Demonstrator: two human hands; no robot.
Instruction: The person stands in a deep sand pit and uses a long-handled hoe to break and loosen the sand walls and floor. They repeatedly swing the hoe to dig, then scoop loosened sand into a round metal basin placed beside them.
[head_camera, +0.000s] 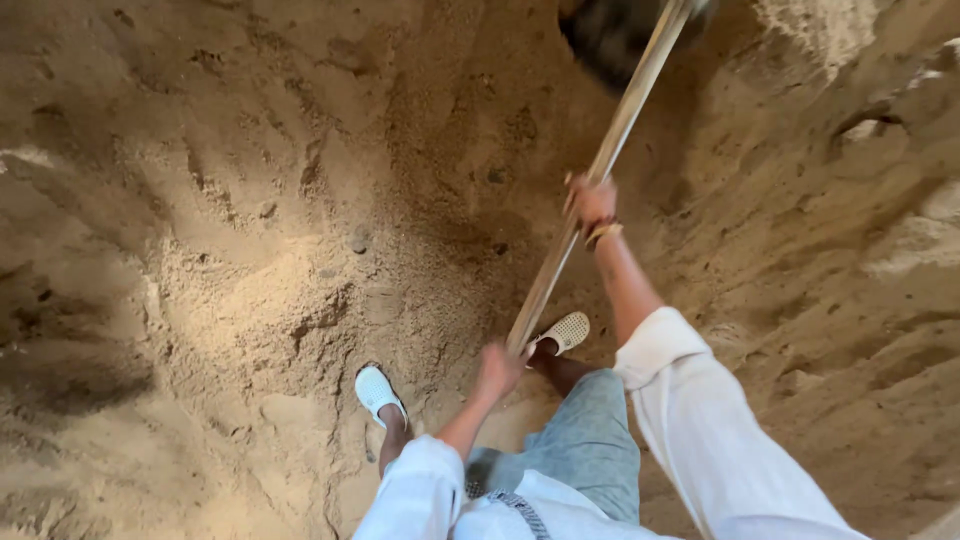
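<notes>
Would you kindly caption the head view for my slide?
Both hands, left hand and right hand, grip a long wooden handle over loose sand.

Light was warm and kinda dim, brightest on the sand (250, 280) at left-center. Deep shadow sat at far top, edges looked stretched, and everything was a bit soft.

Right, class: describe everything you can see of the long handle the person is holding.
The handle is a long, straight, pale pole, seemingly wood, slanting from lower left up to the frame's top right, where it meets a dark, blurred tool head. The left hand grips its lower end; the right hand grips it higher up. It hangs over loose sand.
</notes>
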